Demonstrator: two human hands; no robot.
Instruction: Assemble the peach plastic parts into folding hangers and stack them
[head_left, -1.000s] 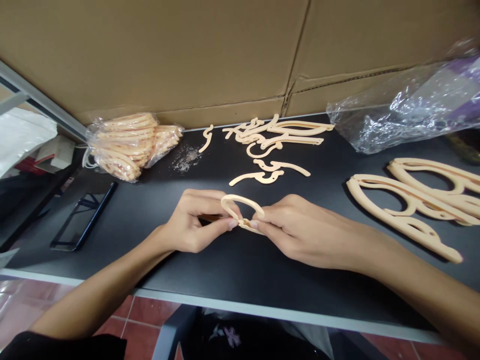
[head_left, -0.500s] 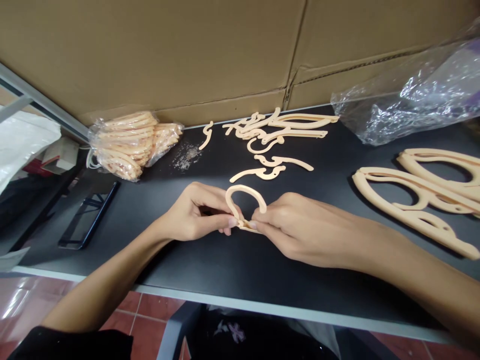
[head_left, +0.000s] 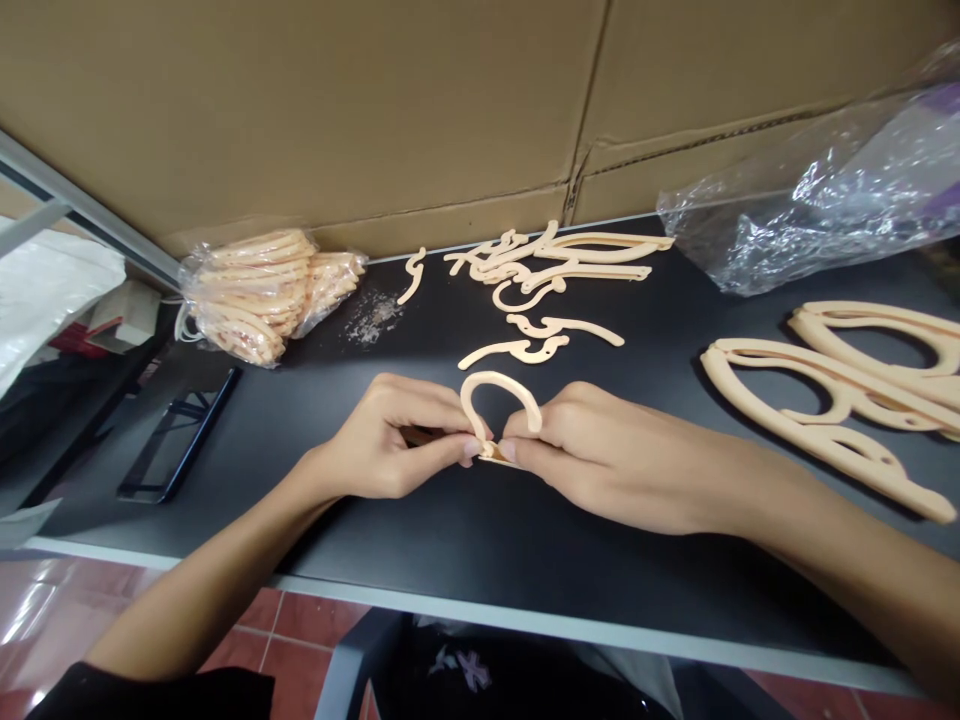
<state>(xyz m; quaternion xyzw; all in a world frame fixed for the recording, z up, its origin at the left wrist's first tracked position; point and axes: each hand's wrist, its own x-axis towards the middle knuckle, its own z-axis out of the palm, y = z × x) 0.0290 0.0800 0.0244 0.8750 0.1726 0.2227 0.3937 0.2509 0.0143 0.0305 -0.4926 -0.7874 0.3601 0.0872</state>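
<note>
Both hands meet over the middle of a black table [head_left: 247,420]. My left hand [head_left: 390,440] and my right hand [head_left: 600,455] pinch a small peach-coloured curved plastic piece [head_left: 499,392] between thumbs and fingertips. Its arch stands up above the fingers; its lower end is hidden between them. Loose peach plastic scroll pieces [head_left: 544,270] lie just beyond the hands. Nearest the hands lies a single scroll piece [head_left: 514,350].
A clear bag of stacked peach pieces [head_left: 255,285] sits at the back left beside some crumbs [head_left: 371,315]. Large peach curved frames [head_left: 832,400] lie at the right. Crumpled clear plastic [head_left: 817,205] and cardboard boxes [head_left: 375,110] line the back. A dark flat frame [head_left: 176,435] lies at the left.
The arch of the curved piece has been bent tighter and stands more upright between my fingers. Both hands stay in about the same place.
</note>
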